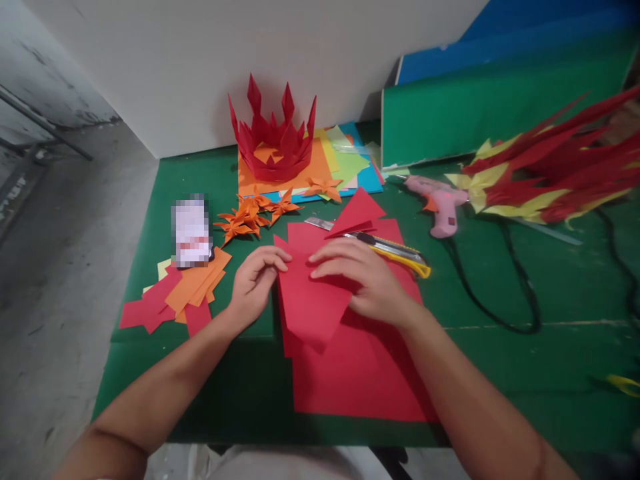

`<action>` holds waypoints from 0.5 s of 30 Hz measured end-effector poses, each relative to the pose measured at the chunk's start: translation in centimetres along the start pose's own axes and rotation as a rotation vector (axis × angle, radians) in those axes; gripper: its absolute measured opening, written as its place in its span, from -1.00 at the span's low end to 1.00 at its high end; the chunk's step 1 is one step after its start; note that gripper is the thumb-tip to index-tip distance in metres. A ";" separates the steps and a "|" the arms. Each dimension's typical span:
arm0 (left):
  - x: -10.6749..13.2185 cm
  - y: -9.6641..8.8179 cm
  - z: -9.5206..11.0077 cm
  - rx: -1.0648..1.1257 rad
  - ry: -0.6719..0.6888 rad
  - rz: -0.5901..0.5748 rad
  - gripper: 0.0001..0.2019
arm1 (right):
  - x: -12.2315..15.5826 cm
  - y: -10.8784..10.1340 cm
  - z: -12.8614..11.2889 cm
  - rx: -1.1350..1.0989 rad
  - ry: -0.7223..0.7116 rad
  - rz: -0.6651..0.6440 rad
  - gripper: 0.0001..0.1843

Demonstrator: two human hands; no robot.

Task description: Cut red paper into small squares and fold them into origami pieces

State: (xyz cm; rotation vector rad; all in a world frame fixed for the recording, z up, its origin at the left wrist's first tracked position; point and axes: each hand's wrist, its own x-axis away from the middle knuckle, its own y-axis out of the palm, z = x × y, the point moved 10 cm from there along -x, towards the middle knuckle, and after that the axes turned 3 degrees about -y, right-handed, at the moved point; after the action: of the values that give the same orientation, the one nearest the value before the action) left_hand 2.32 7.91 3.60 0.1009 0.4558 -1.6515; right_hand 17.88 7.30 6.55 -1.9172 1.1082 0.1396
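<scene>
A red sheet of paper (313, 300) lies slightly raised over larger red paper (360, 380) on the green table. My left hand (257, 283) has its fingers closed on the sheet's upper left edge. From the right, my right hand (373, 283) grips the same sheet, fingers over its top face and the thumb hidden beneath. Just beyond my right hand rests a utility knife (400, 250) with a yellow handle. Folded red paper triangles (357, 213) lie against the knife.
A red paper crown (273, 153) stands at the back on coloured sheets (320, 157). Orange paper flowers (247, 217), a phone (193, 230) and paper scraps (195, 293) lie left. To the right are a pink glue gun (440, 200), its black cord (470, 293) and red-yellow paper strips (555, 167).
</scene>
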 end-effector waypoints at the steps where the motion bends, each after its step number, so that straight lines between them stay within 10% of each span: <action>1: 0.0 0.4 0.0 -0.011 -0.010 -0.043 -0.78 | 0.0 0.3 -0.1 0.016 -0.029 -0.029 -0.51; 15: 0.7 3.7 0.4 -0.594 0.182 -0.223 -0.82 | 1.3 3.5 1.5 0.064 0.014 -0.345 -0.78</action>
State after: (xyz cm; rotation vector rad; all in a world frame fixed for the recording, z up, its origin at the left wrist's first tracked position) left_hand 5.90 6.93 2.87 -0.2516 1.1100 -1.6632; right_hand 16.48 6.91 2.76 -2.0215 0.7658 -0.0999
